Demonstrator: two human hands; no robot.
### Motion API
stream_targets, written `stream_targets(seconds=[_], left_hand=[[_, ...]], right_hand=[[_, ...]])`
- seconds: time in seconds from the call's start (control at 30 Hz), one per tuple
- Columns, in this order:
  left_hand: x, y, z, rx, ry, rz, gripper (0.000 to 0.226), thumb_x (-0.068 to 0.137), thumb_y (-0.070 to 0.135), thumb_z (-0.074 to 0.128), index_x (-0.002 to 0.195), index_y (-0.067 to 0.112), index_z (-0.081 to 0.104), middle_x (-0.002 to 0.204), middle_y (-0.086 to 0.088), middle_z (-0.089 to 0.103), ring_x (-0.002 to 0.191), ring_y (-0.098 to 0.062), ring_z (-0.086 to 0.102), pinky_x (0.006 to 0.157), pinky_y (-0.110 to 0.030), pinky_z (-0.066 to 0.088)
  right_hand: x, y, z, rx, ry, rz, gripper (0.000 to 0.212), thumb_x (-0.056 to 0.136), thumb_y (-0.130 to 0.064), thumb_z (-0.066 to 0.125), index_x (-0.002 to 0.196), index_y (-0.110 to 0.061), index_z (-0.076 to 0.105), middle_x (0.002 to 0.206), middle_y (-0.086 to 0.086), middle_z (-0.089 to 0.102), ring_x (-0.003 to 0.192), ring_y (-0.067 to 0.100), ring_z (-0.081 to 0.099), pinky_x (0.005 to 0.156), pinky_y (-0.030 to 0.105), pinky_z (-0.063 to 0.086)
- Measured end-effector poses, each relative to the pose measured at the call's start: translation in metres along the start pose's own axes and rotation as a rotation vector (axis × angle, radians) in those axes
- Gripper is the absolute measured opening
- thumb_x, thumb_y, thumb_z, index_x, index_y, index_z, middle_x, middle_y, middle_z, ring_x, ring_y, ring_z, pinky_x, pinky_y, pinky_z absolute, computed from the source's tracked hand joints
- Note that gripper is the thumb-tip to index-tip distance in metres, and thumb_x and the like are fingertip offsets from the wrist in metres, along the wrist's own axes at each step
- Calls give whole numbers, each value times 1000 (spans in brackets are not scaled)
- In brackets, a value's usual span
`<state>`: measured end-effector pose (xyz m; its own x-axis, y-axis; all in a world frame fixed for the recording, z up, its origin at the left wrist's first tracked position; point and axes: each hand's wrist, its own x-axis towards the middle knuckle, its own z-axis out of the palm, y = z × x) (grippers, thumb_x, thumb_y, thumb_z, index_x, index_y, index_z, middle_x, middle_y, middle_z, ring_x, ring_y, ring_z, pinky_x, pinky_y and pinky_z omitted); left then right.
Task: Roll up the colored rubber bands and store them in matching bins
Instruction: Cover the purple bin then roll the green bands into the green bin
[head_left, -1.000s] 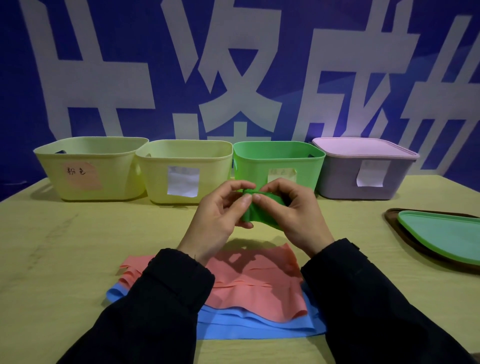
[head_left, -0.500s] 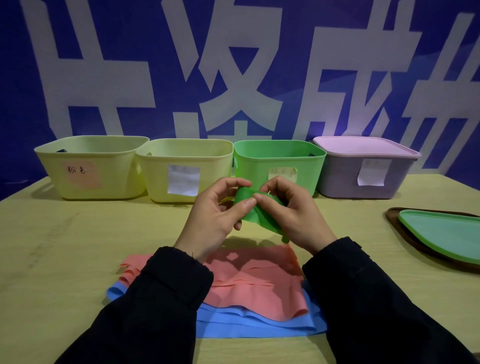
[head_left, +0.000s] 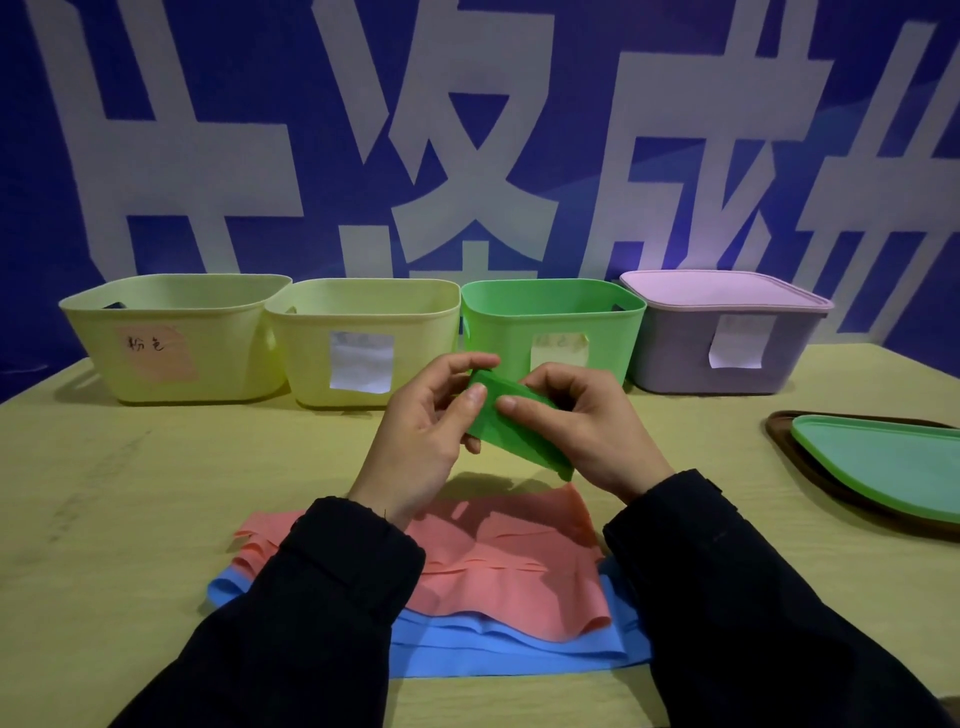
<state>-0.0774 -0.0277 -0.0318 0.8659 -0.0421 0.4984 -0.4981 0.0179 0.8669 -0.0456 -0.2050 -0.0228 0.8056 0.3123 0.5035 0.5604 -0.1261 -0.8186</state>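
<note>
Both hands, L hand (head_left: 423, 431) & R hand (head_left: 582, 431), pinch green band (head_left: 511, 428) above table

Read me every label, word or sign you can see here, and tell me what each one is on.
"粉色": handwritten on the pink label of the left yellow bin.
White label on the second yellow bin: no writing legible.
Label on the green bin: faint writing, too blurred to read.
White label on the lidded purple bin: no writing legible.
Backdrop: large white characters, cropped; "成" seems readable, the rest not.
</note>
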Motion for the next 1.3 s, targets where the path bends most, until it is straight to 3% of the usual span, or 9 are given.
stream_targets(seconds=[0.1,0.2,0.4,0.6,0.73,0.97,1.03,1.2,1.3], left_hand=[[0,1,-1,-4,25,6,21,95,12,68,112,24,69,109,-15,66,74,-24,54,56,-28,47],[2,2,-1,-11,67,3,26,94,8,68,114,24,65,107,-10,71,76,-18,65,58,-26,51],[4,2,-6,-18,154,28,22,93,18,69,113,26,71,110,0,72,101,-23,72,90,-49,60],[1,8,-1,-62,153,28,29,104,9,52,120,30,65,101,5,70,94,-15,67,67,-27,58],[1,8,-1,-63,161,35,21,98,7,62,115,19,64,99,2,67,86,-15,64,60,-26,53],[3,7,-3,-51,214,-15,26,85,26,75,109,24,66,101,1,75,95,-18,72,71,-25,57],[2,6,-3,-50,217,-26,20,91,19,72,110,24,69,104,4,73,94,-14,72,72,-26,58],[0,5,4,-3,139,-45,28,105,13,51,121,32,64,111,-4,69,92,-10,69,68,-27,58],[-1,5,4,4,123,-36,19,103,14,56,112,26,67,109,-8,67,88,-11,65,64,-27,54]], right_hand=[[-1,-3,0,48,8,25,19,83,-26,78,74,-13,68,64,3,62,60,11,54,54,27,42],[-1,-7,-2,138,-2,54,20,75,-25,79,73,-10,66,67,1,64,60,10,56,54,22,46],[1,-7,-9,264,33,100,15,80,2,75,76,-7,64,68,3,65,56,10,59,49,20,48],[3,0,-9,315,65,85,14,74,-15,78,79,-7,68,70,10,62,53,15,52,45,25,42],[3,3,-8,299,74,86,12,78,-17,75,81,-7,70,65,5,64,51,15,53,45,24,40],[5,4,-8,280,174,119,27,83,-20,73,87,6,70,61,9,65,48,15,57,50,28,42],[5,6,-8,247,198,111,28,88,-17,71,86,11,69,60,9,62,48,13,54,48,25,40],[3,8,-1,241,180,83,24,81,-30,71,80,-6,71,71,3,61,65,11,53,58,22,43],[4,8,2,269,160,74,23,83,-27,70,83,-4,71,74,2,67,69,11,59,67,24,48]])
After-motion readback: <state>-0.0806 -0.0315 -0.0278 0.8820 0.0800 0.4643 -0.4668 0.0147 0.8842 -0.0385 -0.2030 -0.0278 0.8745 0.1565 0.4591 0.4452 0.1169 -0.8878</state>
